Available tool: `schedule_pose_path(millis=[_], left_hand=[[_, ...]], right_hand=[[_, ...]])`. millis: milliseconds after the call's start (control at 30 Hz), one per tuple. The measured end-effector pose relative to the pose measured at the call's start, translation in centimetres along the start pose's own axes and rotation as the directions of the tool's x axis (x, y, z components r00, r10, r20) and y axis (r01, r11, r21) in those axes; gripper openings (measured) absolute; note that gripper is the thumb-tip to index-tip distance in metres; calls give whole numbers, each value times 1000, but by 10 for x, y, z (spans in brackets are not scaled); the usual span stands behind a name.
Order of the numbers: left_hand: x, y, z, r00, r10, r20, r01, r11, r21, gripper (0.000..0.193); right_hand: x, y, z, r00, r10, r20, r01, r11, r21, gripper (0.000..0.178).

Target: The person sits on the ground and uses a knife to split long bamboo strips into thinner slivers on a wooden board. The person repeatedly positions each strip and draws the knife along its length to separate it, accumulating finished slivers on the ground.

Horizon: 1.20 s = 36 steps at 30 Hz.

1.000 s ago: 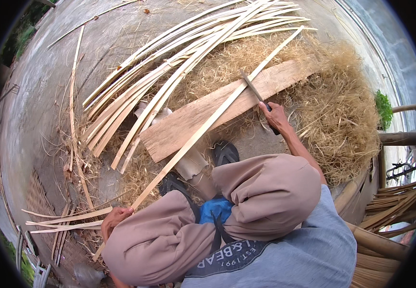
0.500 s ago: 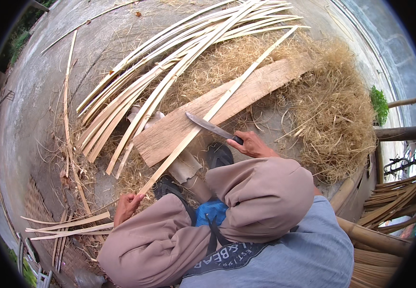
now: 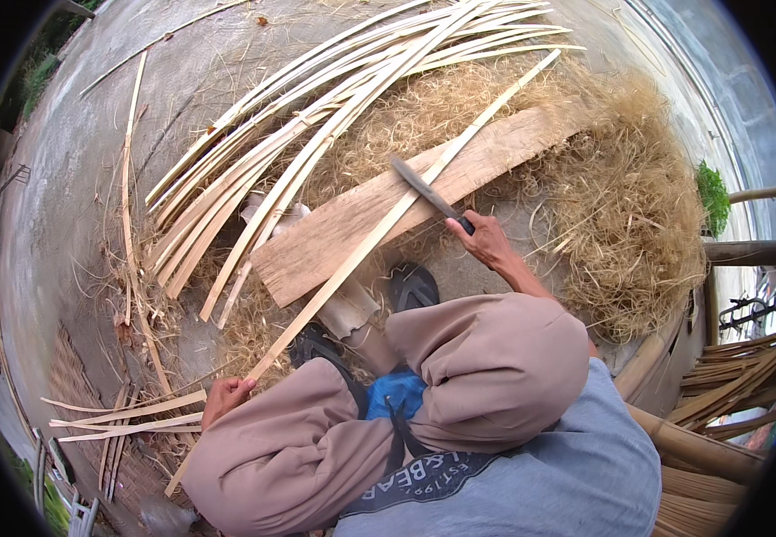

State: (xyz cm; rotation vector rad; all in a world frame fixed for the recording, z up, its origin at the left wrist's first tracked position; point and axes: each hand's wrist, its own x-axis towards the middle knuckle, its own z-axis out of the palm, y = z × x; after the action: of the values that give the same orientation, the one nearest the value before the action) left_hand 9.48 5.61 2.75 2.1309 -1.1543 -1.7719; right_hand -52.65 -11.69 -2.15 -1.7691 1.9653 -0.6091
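Observation:
A long pale strip (image 3: 365, 249), bamboo or wood by its look, runs slantwise over a broad wooden plank (image 3: 334, 237). My left hand (image 3: 229, 396) is closed on its near end beside my left knee. My right hand (image 3: 486, 242) grips the dark handle of a knife (image 3: 430, 193). The blade crosses the strip on the plank's upper half, its tip pointing up and left. The knee hides part of my left hand and where the strip runs beyond it.
A fan of pale strips (image 3: 316, 116) lies on the far left. Curly shavings (image 3: 625, 215) are heaped around the plank, mostly right. Short strips (image 3: 137, 413) lie left of my knee. A bamboo pole (image 3: 692, 443) and bundled strips (image 3: 746, 380) are at the right.
My right hand and the knife have moved up along the strip, away from me, and the blade stands steeper. My left hand has shifted slightly down and left.

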Motion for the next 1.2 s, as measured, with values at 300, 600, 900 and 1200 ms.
schedule_pose_path(millis=[300,600,900,1200], left_hand=[[32,23,50,811,461,-360,-423,887,185,30],[63,106,113,776,575,-260,-484,806,339,29],[52,115,117,757,581,-300,-445,794,414,28],[52,103,121,712,613,-343,-478,781,403,31]], right_hand=[[13,-6,-7,948,317,-38,-292,909,297,62],[-97,-96,54,941,-280,190,264,959,106,50],[19,2,-17,984,115,-139,-101,989,107,61],[-31,-27,23,996,64,66,-71,992,109,54]])
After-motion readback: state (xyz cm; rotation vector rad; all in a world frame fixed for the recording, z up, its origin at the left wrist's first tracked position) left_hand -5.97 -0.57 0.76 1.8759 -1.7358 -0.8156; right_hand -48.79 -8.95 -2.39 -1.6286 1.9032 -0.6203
